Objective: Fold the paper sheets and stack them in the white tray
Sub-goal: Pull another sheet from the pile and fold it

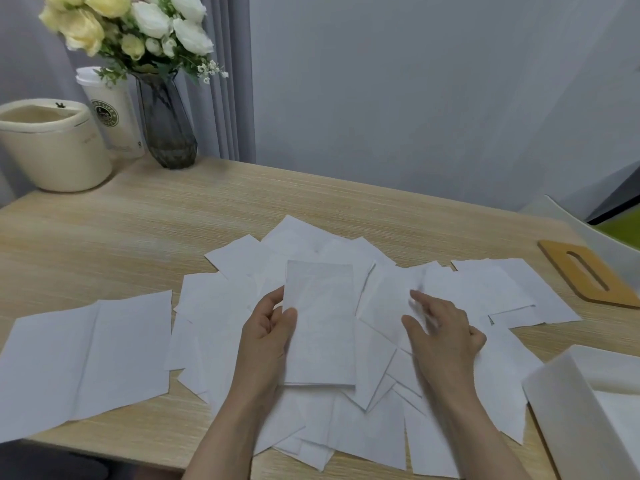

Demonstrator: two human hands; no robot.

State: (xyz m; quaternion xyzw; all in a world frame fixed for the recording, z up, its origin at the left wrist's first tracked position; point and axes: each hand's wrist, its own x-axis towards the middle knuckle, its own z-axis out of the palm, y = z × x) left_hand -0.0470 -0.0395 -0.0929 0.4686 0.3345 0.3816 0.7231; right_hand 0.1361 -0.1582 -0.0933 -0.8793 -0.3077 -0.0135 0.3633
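The left hand [273, 327] pinches one folded sheet [320, 323] above the loose pile [346, 410]; the right hand [443, 332] hovers open. Right of the pile, the white tray [568, 403] seems nearly empty, so most folding remains.

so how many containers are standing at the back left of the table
3: a cream pot at far left, a lidded paper cup behind it, and a grey glass vase of flowers to the right.
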